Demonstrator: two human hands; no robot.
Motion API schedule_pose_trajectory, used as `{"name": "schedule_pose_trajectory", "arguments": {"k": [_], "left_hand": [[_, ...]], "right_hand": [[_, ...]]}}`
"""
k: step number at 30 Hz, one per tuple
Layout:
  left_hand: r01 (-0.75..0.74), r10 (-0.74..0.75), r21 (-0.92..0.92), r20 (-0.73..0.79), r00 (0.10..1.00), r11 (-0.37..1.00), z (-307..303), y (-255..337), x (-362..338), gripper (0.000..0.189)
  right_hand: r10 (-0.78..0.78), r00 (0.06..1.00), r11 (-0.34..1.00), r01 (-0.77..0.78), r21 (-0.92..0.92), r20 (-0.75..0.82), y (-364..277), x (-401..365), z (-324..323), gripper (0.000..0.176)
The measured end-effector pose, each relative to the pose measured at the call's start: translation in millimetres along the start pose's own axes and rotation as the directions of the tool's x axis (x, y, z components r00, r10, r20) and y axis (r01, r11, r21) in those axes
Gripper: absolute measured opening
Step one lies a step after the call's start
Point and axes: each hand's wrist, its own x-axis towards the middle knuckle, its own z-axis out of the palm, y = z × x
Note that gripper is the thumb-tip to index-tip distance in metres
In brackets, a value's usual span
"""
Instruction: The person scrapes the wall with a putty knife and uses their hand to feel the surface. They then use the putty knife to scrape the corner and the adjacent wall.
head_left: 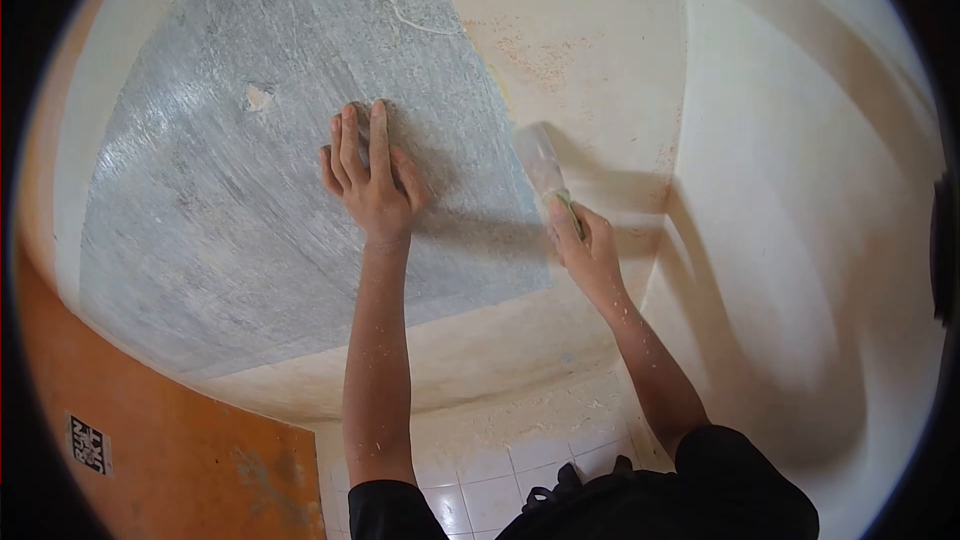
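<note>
My left hand rests against the grey-blue painted area of the wall, fingers stretched upward and somewhat apart. In my right hand is a putty knife, gripped by its handle with the thumb along it. Its wide pale blade points up and lies over the right edge of the grey-blue area, where that meets the cream wall. A small chipped patch shows light up and left of my left hand. White specks dot both forearms.
A white wall meets the cream wall at a corner on the right. At lower left stands an orange surface with a black-and-white sticker. Pale floor tiles with scattered flakes lie below. A thin crooked strip marks the upper wall.
</note>
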Motion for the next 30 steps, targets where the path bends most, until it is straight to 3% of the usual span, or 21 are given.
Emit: {"name": "schedule_pose_trajectory", "arguments": {"k": [4, 6, 13, 16, 22, 28, 30], "left_hand": [[-0.008, 0.008, 0.002, -0.007, 1.000, 1.000, 0, -2, 1, 0.048], [-0.010, 0.010, 0.002, -0.008, 1.000, 1.000, 1, -3, 2, 0.048], [-0.002, 0.002, 0.002, -0.014, 1.000, 1.000, 1, -2, 0, 0.047], [0.001, -0.001, 0.018, -0.010, 1.000, 1.000, 2, -4, -1, 0.047], [-0.001, 0.000, -0.022, -0.035, 0.999, 1.000, 1, -3, -2, 0.047], [-0.009, 0.008, -0.027, -0.048, 0.999, 1.000, 1, -5, -2, 0.047], [0.003, -0.004, -0.017, -0.033, 0.999, 1.000, 1, -3, -3, 0.047]], "right_hand": [[-0.023, 0.999, 0.998, 0.021, -0.050, -0.035, 3, 1, 2, 0.044], [-0.143, 0.989, 0.969, 0.134, -0.209, -0.028, -12, 7, -5, 0.045], [-0.191, 0.981, 0.953, 0.196, -0.231, 0.042, -73, 50, -13, 0.048], [-0.204, 0.979, 0.962, 0.206, -0.179, 0.029, -36, 41, -14, 0.047], [0.064, 0.997, 0.998, -0.063, -0.023, 0.042, 102, -42, -18, 0.038], [0.117, 0.990, 0.991, -0.122, 0.060, 0.081, 118, -48, -18, 0.032], [0.072, 0.995, 0.997, -0.074, 0.024, 0.066, 114, -47, -20, 0.032]]}}
